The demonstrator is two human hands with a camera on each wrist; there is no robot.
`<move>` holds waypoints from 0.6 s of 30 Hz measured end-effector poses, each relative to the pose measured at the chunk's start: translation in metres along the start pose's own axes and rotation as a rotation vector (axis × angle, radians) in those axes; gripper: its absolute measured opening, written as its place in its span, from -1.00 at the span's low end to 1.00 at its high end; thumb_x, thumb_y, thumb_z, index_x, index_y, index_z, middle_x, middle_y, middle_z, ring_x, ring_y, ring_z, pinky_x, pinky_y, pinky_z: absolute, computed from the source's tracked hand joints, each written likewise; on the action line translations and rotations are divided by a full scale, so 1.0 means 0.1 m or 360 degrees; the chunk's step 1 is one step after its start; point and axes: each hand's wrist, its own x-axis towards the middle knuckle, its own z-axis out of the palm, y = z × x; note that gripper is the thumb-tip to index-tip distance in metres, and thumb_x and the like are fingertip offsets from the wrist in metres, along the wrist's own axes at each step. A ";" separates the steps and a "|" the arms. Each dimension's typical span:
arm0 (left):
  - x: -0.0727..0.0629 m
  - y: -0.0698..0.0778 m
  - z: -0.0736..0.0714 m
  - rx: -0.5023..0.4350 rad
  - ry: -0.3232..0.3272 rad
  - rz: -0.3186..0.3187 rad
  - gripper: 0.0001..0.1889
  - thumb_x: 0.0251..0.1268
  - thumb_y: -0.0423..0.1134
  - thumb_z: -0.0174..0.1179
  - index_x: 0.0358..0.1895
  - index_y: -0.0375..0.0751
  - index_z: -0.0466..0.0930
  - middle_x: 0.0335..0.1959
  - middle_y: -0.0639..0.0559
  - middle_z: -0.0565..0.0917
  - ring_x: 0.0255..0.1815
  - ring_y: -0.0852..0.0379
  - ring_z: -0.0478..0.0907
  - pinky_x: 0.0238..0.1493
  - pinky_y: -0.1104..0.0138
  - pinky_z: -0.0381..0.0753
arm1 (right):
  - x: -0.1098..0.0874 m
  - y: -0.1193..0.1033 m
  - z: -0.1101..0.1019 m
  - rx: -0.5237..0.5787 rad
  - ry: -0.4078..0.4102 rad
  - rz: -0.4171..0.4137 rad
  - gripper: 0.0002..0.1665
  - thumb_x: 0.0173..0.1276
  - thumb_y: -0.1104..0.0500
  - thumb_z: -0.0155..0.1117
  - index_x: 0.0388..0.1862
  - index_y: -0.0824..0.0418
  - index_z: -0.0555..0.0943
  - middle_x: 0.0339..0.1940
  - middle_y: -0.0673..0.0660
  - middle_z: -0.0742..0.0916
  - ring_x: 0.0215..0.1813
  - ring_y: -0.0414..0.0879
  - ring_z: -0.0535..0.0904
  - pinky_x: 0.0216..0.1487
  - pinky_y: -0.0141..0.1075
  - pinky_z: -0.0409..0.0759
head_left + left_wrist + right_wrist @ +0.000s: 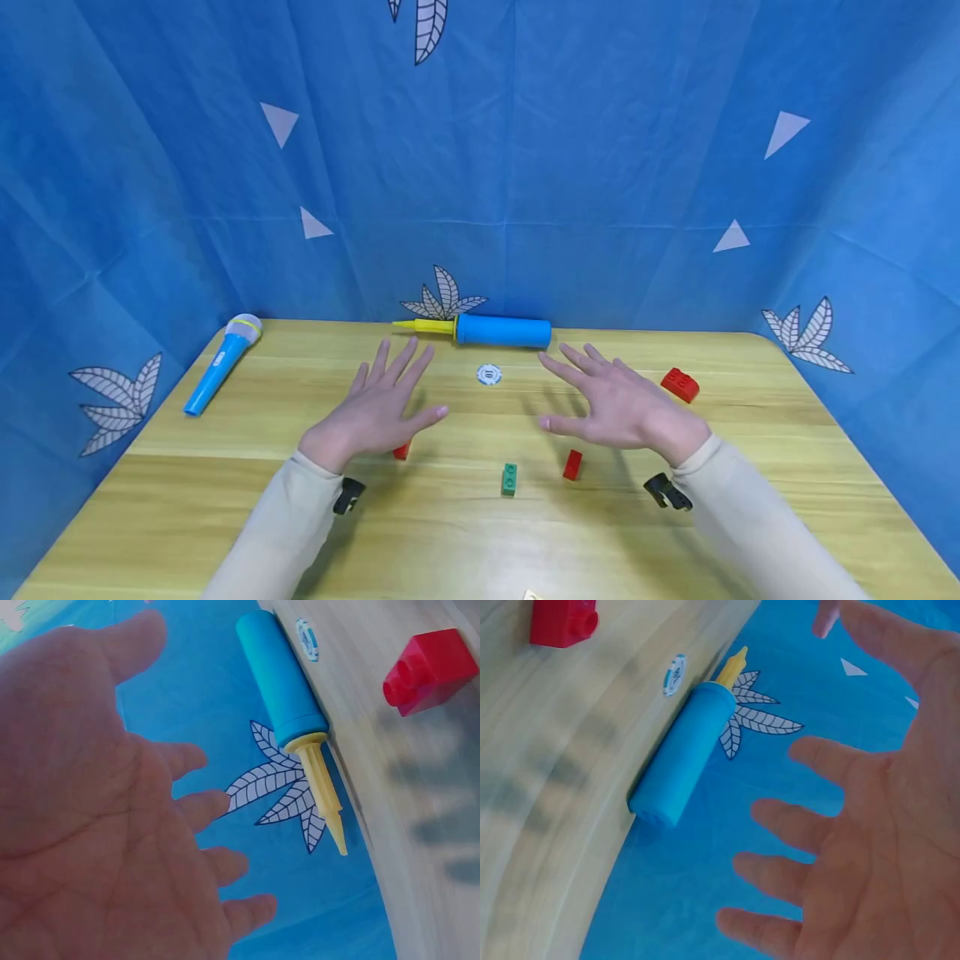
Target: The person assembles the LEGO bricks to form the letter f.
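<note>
Both hands hover over a wooden table, fingers spread and holding nothing. The left hand (378, 408) partly covers a red toy brick (402, 451) in the head view; its bare palm fills much of the left wrist view. Below the right hand (618, 404) lies a second red brick (572, 465). A green two-stud brick (509, 479) sits between the hands, nearer the person. Beyond the fingertips, a blue balloon pump (502, 331) with a yellow nozzle lies along the back edge. In front of it is a white and blue chip (489, 374) marked 10.
A blue toy microphone (223, 362) lies at the table's left side. A larger red brick (680, 384) is at the back right. A pale piece (532, 595) is cut off at the bottom of the head view. Blue cloth (510, 167) surrounds the back and sides.
</note>
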 end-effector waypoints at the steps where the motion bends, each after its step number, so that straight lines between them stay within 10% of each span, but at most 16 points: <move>1: 0.00 0.00 0.00 0.0000 -0.0005 0.0003 -0.10 0.41 0.26 0.04 0.60 -0.07 -0.17 0.60 -0.14 -0.22 0.52 -0.33 -0.47 0.36 -0.31 -0.29 | 0.00 0.00 0.01 -0.0003 -0.0012 0.0010 0.05 0.25 -0.55 0.04 0.60 -0.16 0.06 0.60 0.11 0.11 0.55 0.25 -0.04 0.41 0.25 -0.03; 12: -0.03 -0.03 0.02 -0.0092 -0.0119 -0.0013 -0.14 0.45 0.23 0.02 0.59 -0.12 -0.13 0.59 -0.19 -0.12 0.54 -0.29 -0.31 0.41 -0.20 -0.13 | -0.04 -0.01 0.08 0.0014 -0.0109 0.0048 0.12 0.16 -0.53 0.21 0.59 -0.15 0.11 0.58 0.13 0.18 0.53 0.23 0.07 0.40 0.24 0.03; 18: -0.04 -0.07 0.03 -0.0199 -0.0281 -0.0083 -0.18 0.44 0.18 0.08 0.56 -0.20 0.03 0.53 -0.22 0.11 0.52 -0.22 0.02 0.40 -0.09 0.09 | -0.06 -0.02 0.12 0.0047 -0.0202 0.0101 0.14 0.07 -0.44 0.38 0.57 -0.15 0.17 0.54 0.12 0.27 0.37 0.22 0.38 0.17 0.18 0.42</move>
